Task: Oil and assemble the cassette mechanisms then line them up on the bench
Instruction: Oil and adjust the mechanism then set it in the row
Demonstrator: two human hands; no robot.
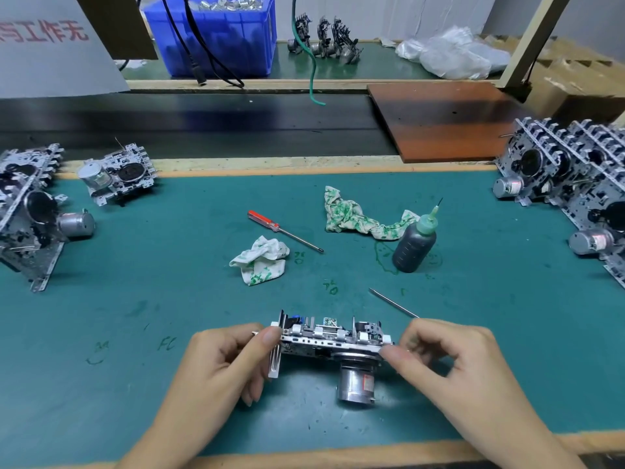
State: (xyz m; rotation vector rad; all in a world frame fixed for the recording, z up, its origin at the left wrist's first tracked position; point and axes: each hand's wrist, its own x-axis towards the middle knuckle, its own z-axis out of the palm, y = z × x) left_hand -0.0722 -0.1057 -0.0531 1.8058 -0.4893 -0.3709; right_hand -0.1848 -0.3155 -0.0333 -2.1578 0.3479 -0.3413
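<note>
Hands low over green bench mat [169, 299], near front edge. Left hand [223, 360]: thumb and curled fingers pinching left end of cassette mechanism [333, 336]. Right hand [449, 360]: curled fingers pinching right end, thin metal rod [394, 302] held too. Mechanism level between hands, edge-on, round silver motor [355, 384] pointing downward, touching mat.

shiny metal cassette mechanism [333, 340], matt green bench mat [169, 299], crumpled cloth [260, 260]

grey sign [50, 45]: red "工作无" | green mat [135, 265]: handwritten "FC"
</note>
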